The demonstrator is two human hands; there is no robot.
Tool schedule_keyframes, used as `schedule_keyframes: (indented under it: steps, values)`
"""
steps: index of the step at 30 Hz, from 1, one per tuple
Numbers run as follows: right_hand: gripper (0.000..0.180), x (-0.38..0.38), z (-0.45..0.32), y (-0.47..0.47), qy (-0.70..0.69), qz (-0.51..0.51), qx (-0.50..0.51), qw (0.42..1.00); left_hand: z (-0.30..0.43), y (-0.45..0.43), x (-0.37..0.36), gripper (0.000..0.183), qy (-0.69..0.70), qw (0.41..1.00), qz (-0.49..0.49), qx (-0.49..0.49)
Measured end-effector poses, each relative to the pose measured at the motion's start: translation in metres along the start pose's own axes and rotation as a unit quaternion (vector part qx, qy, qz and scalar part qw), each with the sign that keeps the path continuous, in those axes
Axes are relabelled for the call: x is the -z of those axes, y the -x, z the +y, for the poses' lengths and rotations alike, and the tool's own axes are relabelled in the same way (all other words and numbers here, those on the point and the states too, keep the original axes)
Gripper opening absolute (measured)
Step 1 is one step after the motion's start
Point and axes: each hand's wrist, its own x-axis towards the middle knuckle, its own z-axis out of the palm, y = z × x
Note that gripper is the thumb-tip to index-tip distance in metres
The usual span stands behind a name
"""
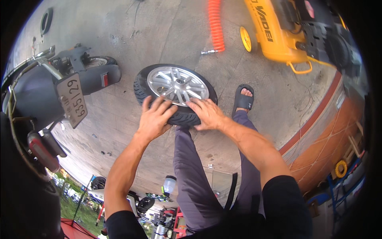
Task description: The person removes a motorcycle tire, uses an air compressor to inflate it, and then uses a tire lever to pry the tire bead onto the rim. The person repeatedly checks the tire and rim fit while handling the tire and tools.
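A motorcycle wheel with a silver multi-spoke alloy rim (179, 83) and a black rubber tyre (185, 117) is before me, its rim face turned up. My left hand (156, 116) holds the tyre's near left part, fingers spread over the sidewall towards the rim. On the near right, my right hand (206, 113) grips the same tyre, fingertips by the rim edge and thumb lower on the tread. Spokes and hub are uncovered. The underside is hidden, so I cannot tell how far the near edge is off the ground.
A parked motorcycle's rear fender (100, 78) and licence plate (72, 100) project from the left. Beyond the wheel lies an orange coiled air hose (216, 27). A yellow air compressor (270, 35) occupies the upper right. My sandalled foot (245, 97) is right of the wheel; another tyre (46, 21) lies far left.
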Motion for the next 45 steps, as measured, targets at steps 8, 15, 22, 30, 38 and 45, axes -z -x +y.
schedule_keyframes:
  steps: [8,15,22,30,38,45]
  values:
    - [0.054,-0.017,0.042,-0.037,-0.198,0.121,0.174,0.957,-0.020,0.026,-0.109,0.061,0.750,0.368,0.420,0.354]
    - [0.032,0.025,0.223,-0.163,0.420,0.043,-0.165,0.891,-0.007,0.050,-0.138,0.082,0.858,0.246,0.377,0.249]
    - [0.027,0.033,0.123,-0.135,0.229,0.167,0.074,0.956,-0.035,0.035,-0.155,0.099,0.893,0.258,0.314,0.193]
    - [0.035,-0.008,0.021,-0.103,-0.034,0.115,0.162,0.979,-0.036,0.030,-0.137,0.100,0.916,0.251,0.256,0.178]
    - [0.036,-0.028,0.012,-0.114,-0.035,0.168,0.139,0.975,-0.040,0.024,-0.137,0.090,0.922,0.218,0.278,0.160]
    - [0.039,-0.034,0.014,-0.124,-0.048,0.184,0.175,0.966,-0.036,0.023,-0.139,0.092,0.926,0.210,0.276,0.147]
